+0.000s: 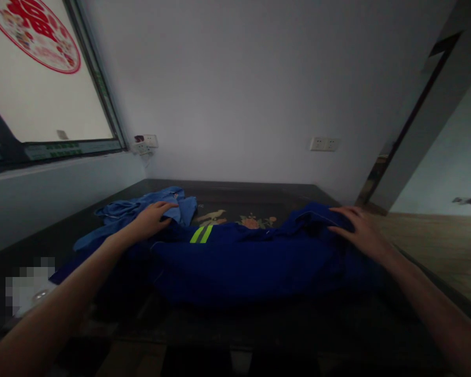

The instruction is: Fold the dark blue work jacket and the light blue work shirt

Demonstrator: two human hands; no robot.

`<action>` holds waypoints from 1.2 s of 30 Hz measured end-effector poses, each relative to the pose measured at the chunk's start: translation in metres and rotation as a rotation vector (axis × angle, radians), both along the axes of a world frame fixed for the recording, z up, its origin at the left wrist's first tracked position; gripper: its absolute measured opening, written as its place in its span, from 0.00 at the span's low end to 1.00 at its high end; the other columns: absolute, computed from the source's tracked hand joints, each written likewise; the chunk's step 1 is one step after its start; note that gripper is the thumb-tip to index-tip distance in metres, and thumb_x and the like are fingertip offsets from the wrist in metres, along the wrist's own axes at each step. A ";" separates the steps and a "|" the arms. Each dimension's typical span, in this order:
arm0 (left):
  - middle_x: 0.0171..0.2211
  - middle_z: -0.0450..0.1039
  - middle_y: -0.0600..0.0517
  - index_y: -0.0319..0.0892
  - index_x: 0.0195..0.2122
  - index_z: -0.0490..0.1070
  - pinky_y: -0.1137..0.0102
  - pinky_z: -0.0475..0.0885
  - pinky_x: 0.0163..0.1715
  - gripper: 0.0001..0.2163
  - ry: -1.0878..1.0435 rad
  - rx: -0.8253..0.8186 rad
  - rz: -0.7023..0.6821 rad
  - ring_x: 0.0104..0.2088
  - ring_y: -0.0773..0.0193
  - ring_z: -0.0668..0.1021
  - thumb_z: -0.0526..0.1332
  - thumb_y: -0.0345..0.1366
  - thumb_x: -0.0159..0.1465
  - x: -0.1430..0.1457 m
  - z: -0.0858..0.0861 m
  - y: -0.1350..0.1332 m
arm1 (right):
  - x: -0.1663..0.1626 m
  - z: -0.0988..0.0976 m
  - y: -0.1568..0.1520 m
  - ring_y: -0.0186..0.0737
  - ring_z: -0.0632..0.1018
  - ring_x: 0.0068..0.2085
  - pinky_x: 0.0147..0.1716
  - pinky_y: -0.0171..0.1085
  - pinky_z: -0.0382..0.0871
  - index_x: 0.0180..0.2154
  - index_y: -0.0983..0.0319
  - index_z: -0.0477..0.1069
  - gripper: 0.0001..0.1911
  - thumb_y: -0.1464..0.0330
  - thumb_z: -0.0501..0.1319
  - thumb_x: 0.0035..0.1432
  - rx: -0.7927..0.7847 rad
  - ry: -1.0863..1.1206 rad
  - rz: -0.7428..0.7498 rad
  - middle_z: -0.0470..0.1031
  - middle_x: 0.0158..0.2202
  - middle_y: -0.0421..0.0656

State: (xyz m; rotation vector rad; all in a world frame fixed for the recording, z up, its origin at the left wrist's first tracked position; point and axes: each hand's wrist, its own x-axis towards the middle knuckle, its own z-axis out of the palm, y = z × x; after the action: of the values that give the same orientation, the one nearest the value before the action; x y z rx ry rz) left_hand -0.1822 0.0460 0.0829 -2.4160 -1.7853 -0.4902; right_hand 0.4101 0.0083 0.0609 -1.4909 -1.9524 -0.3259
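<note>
A dark blue work garment (235, 267) with a yellow-green and grey reflective stripe lies bunched across the dark table. My left hand (151, 221) is at its left upper part, thumb and fingers curved around the cloth edge. My right hand (357, 228) grips the raised right end, with a fold between thumb and fingers. Behind and beside my left hand lies a crumpled lighter blue garment (131, 208). Parts of the dark garment under both hands and near my left forearm are in deep shadow.
The dark table (227, 189) bears a bird-and-flower picture (255, 222) and reaches the wall. Wall sockets (324, 144) are above it. A window (51, 104) with a red round decoration is at left. Wooden floor (443, 246) shows at right. A blurred pale patch (29, 288) lies at lower left.
</note>
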 end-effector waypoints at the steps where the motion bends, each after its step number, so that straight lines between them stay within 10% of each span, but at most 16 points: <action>1: 0.54 0.68 0.45 0.42 0.54 0.67 0.60 0.60 0.57 0.21 -0.012 0.016 -0.076 0.55 0.54 0.69 0.53 0.37 0.58 0.016 0.002 0.000 | -0.011 0.009 -0.004 0.54 0.71 0.50 0.52 0.53 0.62 0.49 0.56 0.70 0.24 0.52 0.58 0.53 0.034 -0.007 -0.001 0.70 0.49 0.49; 8: 0.53 0.68 0.44 0.43 0.51 0.69 0.63 0.62 0.56 0.16 0.000 -0.145 -0.507 0.55 0.55 0.70 0.56 0.35 0.62 0.130 -0.035 0.007 | -0.094 0.008 0.005 0.49 0.73 0.49 0.50 0.48 0.66 0.43 0.56 0.74 0.12 0.65 0.56 0.58 -0.221 -0.200 0.214 0.75 0.46 0.46; 16: 0.49 0.71 0.40 0.41 0.49 0.68 0.60 0.68 0.48 0.15 0.053 -0.180 -0.289 0.50 0.49 0.74 0.57 0.39 0.62 0.166 -0.091 0.020 | -0.118 -0.057 -0.019 0.44 0.75 0.47 0.45 0.40 0.69 0.51 0.55 0.69 0.16 0.66 0.55 0.61 -0.620 -0.293 0.430 0.72 0.48 0.46; 28: 0.39 0.75 0.49 0.42 0.42 0.67 0.68 0.68 0.42 0.11 -0.394 -0.026 -0.129 0.41 0.59 0.76 0.48 0.29 0.62 0.131 -0.021 0.055 | -0.121 -0.039 -0.078 0.43 0.74 0.45 0.45 0.42 0.69 0.47 0.54 0.73 0.15 0.70 0.52 0.62 -0.584 -0.318 0.549 0.72 0.45 0.45; 36: 0.38 0.75 0.49 0.43 0.44 0.67 0.67 0.69 0.40 0.15 -0.160 -0.092 -0.305 0.39 0.55 0.77 0.59 0.44 0.59 0.128 0.016 0.013 | -0.147 -0.005 0.002 0.45 0.68 0.55 0.55 0.46 0.62 0.53 0.58 0.68 0.21 0.75 0.50 0.60 -0.214 -0.280 0.409 0.71 0.52 0.47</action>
State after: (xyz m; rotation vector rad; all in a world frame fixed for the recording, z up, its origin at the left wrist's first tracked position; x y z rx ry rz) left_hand -0.0545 0.0591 0.0986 -2.8040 -1.5272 -0.6602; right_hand 0.2633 0.0099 0.0557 -1.1756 -2.5233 -0.1535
